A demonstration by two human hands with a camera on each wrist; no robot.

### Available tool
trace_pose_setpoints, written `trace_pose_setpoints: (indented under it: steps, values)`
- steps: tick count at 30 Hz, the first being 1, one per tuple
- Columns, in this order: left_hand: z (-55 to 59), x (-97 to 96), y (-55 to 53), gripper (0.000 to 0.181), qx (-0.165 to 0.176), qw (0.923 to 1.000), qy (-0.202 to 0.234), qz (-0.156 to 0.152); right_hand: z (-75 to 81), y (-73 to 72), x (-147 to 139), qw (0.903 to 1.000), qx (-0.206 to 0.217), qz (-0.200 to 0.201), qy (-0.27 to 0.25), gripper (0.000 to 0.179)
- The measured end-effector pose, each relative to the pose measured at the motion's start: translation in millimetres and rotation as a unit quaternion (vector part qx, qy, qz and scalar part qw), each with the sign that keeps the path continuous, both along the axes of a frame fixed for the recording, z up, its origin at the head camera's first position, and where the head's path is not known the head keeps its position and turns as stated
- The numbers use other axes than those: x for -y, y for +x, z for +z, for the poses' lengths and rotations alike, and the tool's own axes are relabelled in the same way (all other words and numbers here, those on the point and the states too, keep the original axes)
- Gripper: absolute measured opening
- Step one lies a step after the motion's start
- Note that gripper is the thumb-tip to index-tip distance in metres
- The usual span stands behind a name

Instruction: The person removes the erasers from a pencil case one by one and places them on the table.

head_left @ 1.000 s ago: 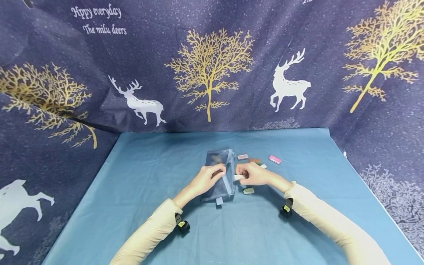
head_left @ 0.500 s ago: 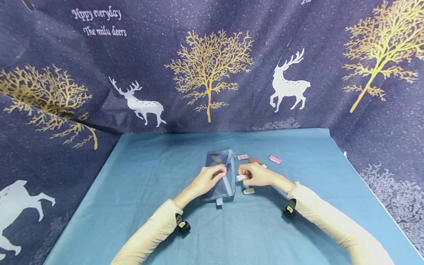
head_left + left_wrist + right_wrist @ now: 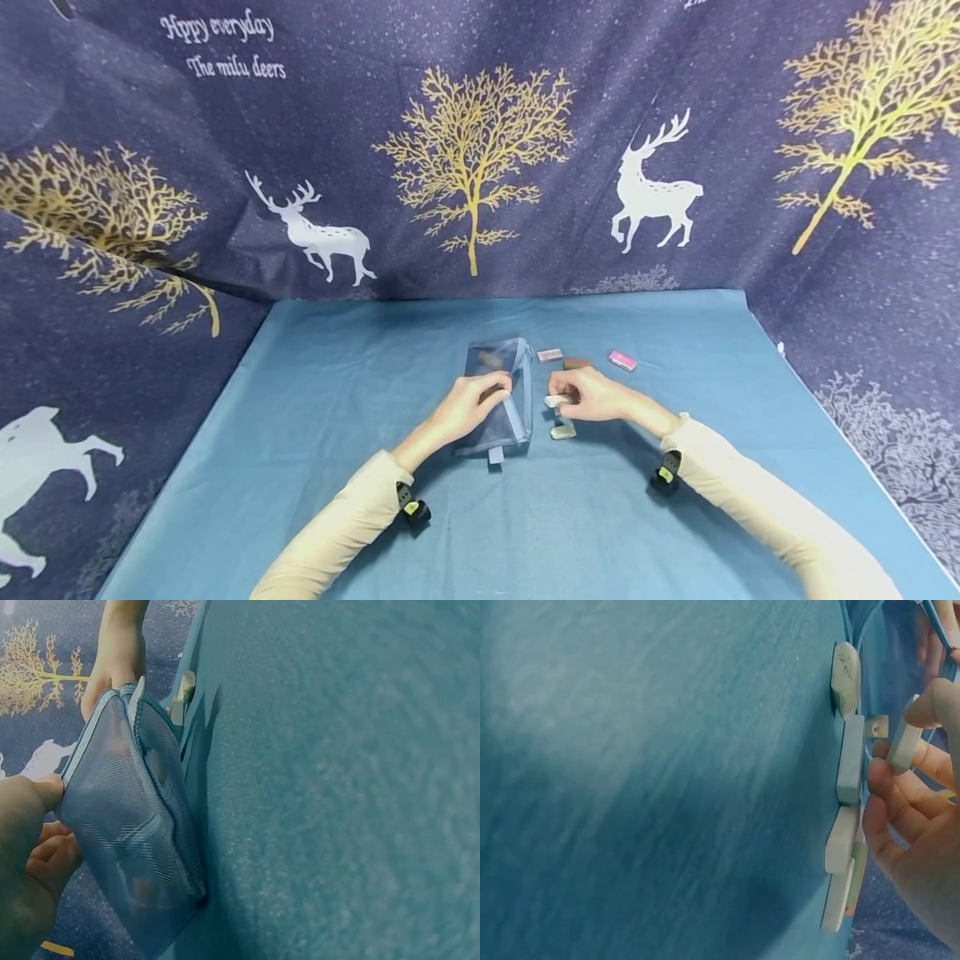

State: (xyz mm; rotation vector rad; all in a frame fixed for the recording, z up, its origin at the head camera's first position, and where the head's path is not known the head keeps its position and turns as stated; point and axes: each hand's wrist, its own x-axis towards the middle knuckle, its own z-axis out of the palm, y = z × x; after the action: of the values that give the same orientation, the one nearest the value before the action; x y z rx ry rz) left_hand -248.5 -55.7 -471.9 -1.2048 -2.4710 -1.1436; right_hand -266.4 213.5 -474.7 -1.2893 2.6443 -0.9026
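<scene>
My left hand (image 3: pixel 472 404) pinches the open edge of a blue mesh zip pouch (image 3: pixel 491 437) between thumb and fingers. In the left wrist view the pouch (image 3: pixel 112 802) stands tilted, its zip (image 3: pixel 136 712) undone, with blurred shapes showing through the mesh. Just right of its mouth, my right hand (image 3: pixel 596 395) holds a small white eraser (image 3: pixel 555 401). The right wrist view shows this eraser (image 3: pixel 905 740) pinched between thumb and fingers, above the cloth.
Beneath the right hand lie several pale erasers (image 3: pixel 850 761) in a row. A cream eraser (image 3: pixel 562 432) lies nearest me. Farther back are a pink eraser (image 3: pixel 622 361), a pinkish-white one (image 3: pixel 549 356) and an orange-brown one (image 3: pixel 577 364). Blue cloth (image 3: pixel 337 358) covers the table.
My right hand has moved a little to the right, away from the pouch, with the white eraser still held. The left hand and the pouch have stayed in place.
</scene>
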Motion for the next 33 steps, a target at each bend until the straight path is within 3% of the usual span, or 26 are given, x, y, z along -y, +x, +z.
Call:
trace_pose_setpoints:
  steps: [10,21,33]
  values:
    - [-2.0,-0.1,-0.2,0.016,0.007,0.9999,-0.009,0.002,4.0,3.6,-6,0.9995,0.024,-0.017,0.01,0.009]
    - [-0.5,0.2,-0.1,0.01,-0.016,0.9999,-0.003,0.004,1.1,5.0,-12,0.9983,0.025,-0.053,0.008,0.018]
    - [0.0,-1.7,-1.0,0.012,-0.014,0.9999,-0.004,0.004,4.1,4.8,-24,0.9978,0.036,-0.054,0.014,0.017]
